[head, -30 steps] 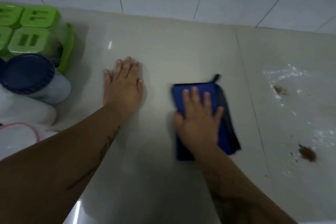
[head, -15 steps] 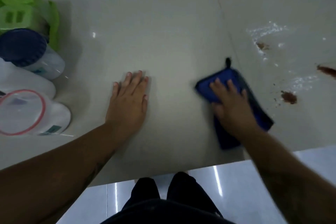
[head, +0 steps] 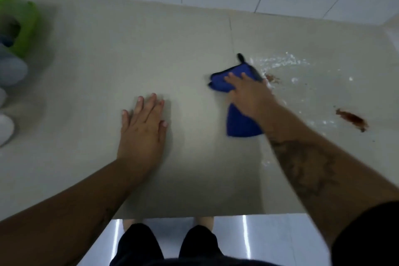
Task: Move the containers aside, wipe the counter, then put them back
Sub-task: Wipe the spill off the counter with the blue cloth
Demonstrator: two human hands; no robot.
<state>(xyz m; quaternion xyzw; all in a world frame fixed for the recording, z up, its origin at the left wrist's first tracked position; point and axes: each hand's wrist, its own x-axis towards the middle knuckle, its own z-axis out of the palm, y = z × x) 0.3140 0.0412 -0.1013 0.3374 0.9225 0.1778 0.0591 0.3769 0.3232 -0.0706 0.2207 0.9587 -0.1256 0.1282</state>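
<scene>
Cloth (head: 239,123) has slid right, now just beside brown stain (head: 272,78); right hand (head: 250,95) presses it, fingers straight; left hand (head: 142,127) flat on counter (head: 129,49); wiping reaches spill.

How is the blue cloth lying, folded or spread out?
Folded and bunched: the blue cloth bends unevenly under the pressing right hand.

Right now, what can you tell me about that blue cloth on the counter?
The blue cloth looks soft, like microfibre, with darker trim along one edge and a small dark hanging loop at its far corner. It lies rumpled on the pale glossy counter. The right hand presses on its middle with straight fingers, hiding much of it. Its far right edge sits beside a small brown stain; whether they touch is blurred.
</scene>
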